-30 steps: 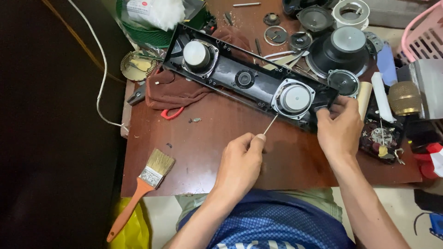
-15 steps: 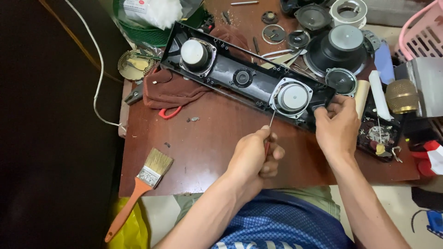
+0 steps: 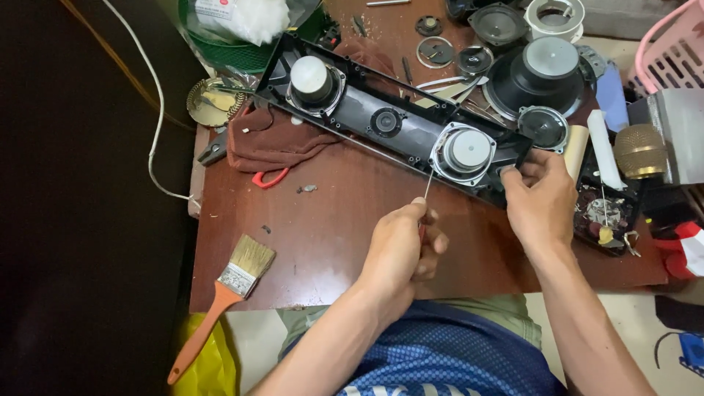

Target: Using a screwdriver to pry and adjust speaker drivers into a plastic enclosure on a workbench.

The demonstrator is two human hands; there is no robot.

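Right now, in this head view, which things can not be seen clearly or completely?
- Screwdriver: only the thin shaft shows; the left hand covers the handle.
- The screw at its tip, by the speaker driver: too small to tell.
- Right hand: its fingers hide the end of the black speaker panel.
- Pink basket: cut off by the top-right edge.
- Red handles: mostly hidden under the maroon cloth.

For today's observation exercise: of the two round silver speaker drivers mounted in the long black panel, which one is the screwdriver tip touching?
The round silver speaker driver at the panel's right end, beside the right hand; the other silver driver sits untouched at the far left end.
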